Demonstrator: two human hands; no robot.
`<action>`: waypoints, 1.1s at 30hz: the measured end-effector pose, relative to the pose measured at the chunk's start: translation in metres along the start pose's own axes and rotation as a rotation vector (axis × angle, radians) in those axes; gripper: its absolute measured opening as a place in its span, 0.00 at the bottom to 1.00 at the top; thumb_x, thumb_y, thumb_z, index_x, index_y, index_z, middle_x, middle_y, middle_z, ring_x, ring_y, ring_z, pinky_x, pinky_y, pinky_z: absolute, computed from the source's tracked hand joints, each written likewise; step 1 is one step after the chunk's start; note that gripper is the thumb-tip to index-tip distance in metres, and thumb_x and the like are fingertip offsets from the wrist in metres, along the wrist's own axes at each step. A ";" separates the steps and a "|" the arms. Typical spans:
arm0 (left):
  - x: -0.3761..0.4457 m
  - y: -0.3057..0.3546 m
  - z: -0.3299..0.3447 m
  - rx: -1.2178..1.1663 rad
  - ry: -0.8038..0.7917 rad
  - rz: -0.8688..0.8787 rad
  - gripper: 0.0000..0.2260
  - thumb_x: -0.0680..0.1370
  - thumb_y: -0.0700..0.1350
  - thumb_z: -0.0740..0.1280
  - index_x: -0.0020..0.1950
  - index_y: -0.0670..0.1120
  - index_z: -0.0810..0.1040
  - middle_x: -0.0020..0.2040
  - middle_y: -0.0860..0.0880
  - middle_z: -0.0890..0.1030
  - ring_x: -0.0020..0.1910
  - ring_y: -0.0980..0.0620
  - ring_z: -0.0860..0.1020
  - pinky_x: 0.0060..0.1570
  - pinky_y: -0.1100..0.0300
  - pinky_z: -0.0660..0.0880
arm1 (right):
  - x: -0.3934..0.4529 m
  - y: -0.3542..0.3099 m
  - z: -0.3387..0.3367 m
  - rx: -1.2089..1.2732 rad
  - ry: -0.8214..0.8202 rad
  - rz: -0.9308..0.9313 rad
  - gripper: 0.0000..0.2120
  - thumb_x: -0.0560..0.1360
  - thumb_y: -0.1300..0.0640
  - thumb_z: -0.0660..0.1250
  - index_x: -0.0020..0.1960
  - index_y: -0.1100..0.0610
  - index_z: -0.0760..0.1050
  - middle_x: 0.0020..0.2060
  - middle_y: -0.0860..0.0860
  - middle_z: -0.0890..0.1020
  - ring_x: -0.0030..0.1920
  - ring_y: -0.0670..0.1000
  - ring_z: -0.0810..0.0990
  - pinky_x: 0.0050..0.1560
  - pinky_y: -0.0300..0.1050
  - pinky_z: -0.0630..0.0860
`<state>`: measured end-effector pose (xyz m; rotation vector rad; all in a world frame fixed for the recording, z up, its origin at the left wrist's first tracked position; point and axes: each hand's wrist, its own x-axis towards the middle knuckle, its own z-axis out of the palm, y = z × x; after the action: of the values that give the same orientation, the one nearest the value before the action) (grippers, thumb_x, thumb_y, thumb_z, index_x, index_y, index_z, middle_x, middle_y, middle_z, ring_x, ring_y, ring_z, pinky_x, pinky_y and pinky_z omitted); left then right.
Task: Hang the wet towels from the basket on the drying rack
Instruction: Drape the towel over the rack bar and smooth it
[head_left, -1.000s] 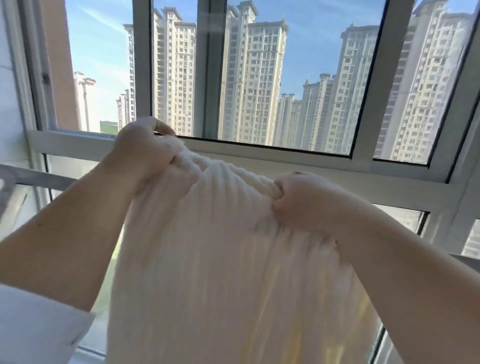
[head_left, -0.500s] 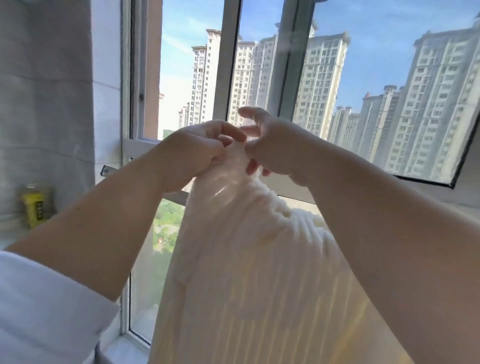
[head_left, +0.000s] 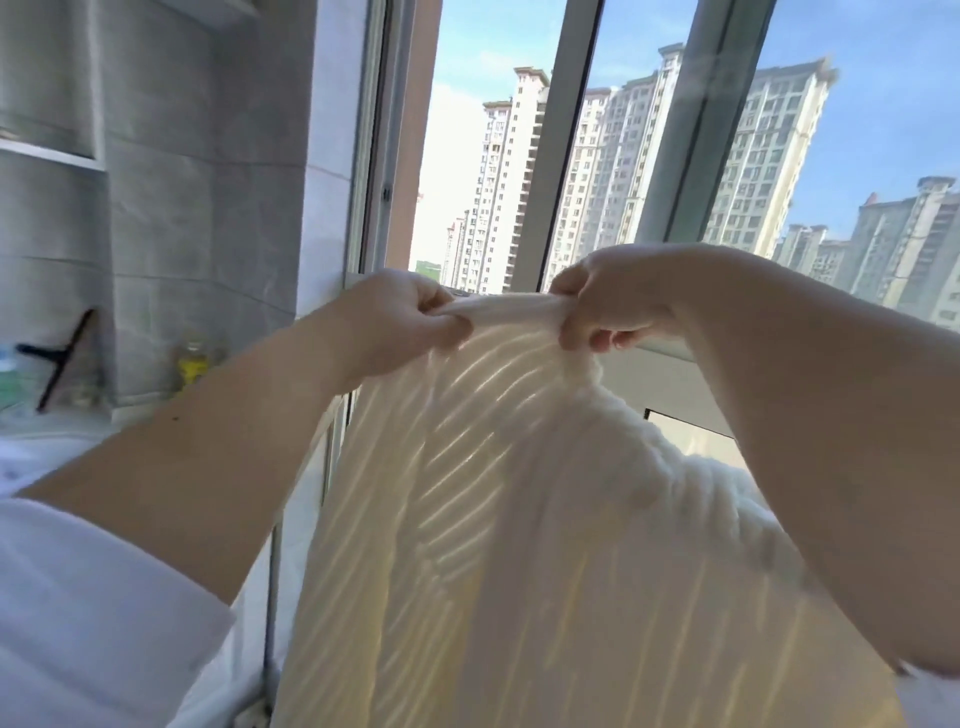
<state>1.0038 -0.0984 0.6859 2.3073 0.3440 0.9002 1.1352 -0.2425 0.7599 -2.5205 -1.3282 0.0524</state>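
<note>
window (head_left: 488, 171), high-rises beyond | white ribbed towel (head_left: 519, 519) held up before the glass | left hand (head_left: 400, 325) pinching top edge | right hand (head_left: 618, 306) pinching same edge, just beside | towel hangs below both

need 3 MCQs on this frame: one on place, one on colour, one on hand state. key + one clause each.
1. Where is the yellow bottle?
A. on the ledge at left, by the grey wall
B. on the window sill at right
C. in the left hand

2. What colour is the towel?
A. blue
B. white
C. red

3. How do the hands hold the towel?
A. both pinch its top edge
B. only the right grips it
C. both lie flat, open, on it

Key: 1 A, the bottle stands left of the window against the wall. 2 B, the ribbed towel is white. 3 A, left hand and right hand each pinch an end of the top edge, stretched between them.
</note>
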 end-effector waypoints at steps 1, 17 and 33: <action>0.001 -0.002 -0.006 -0.031 0.013 -0.016 0.10 0.74 0.53 0.69 0.47 0.48 0.82 0.42 0.45 0.82 0.39 0.49 0.78 0.40 0.56 0.74 | 0.003 0.001 -0.004 0.088 -0.037 -0.005 0.12 0.70 0.71 0.67 0.35 0.55 0.76 0.27 0.52 0.73 0.26 0.48 0.69 0.29 0.40 0.66; 0.038 -0.094 -0.034 -0.341 0.148 -0.174 0.04 0.74 0.44 0.68 0.46 0.53 0.78 0.45 0.48 0.80 0.42 0.49 0.79 0.39 0.56 0.76 | 0.099 -0.061 0.035 0.290 -0.068 -0.065 0.18 0.74 0.65 0.68 0.61 0.52 0.76 0.50 0.52 0.81 0.47 0.49 0.81 0.45 0.45 0.79; 0.064 -0.110 -0.027 -0.058 0.136 -0.162 0.07 0.74 0.44 0.62 0.50 0.49 0.76 0.43 0.50 0.77 0.39 0.53 0.75 0.31 0.62 0.68 | 0.122 -0.086 0.081 0.040 -0.290 0.039 0.14 0.78 0.51 0.64 0.40 0.59 0.78 0.31 0.51 0.78 0.32 0.50 0.76 0.38 0.42 0.77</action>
<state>1.0313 0.0267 0.6636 2.1365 0.5478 0.9740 1.1229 -0.0787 0.7181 -2.5774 -1.3640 0.4639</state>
